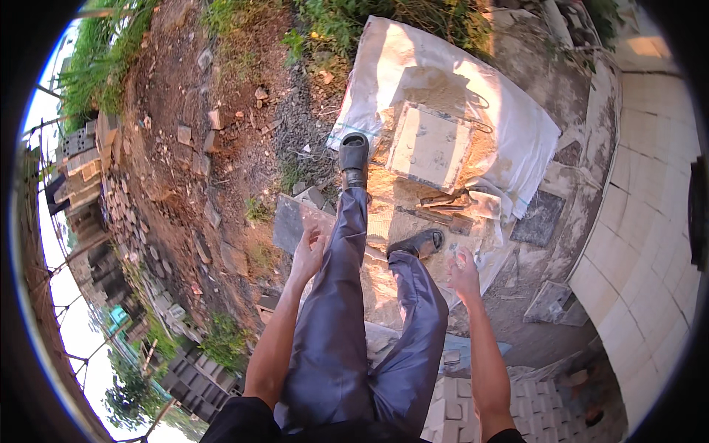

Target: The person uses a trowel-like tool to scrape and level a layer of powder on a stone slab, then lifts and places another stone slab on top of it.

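Note:
My left hand (310, 255) hangs beside my left thigh, its fingers loosely bent and apart, with nothing seen in it. Over the ground to the right of my knee is my right hand (464, 275), fingers half curled and spread; I make out no object in it. Ahead of my feet lies a square, framed slab (430, 148) with a pale, powdery top, on a white woven sheet (517, 140) strewn with sandy powder. Hand tools (445, 199) lie between the slab and my right shoe (421, 244). Neither hand touches them.
A grey slab (292, 225) lies near my left hand. A dark square tile (539, 218) and a grey tray-like piece (554, 304) lie toward the tiled wall (628, 221) at right. Stacked blocks (528, 406) stand low right; rubble and more blocks (196, 387) are at left.

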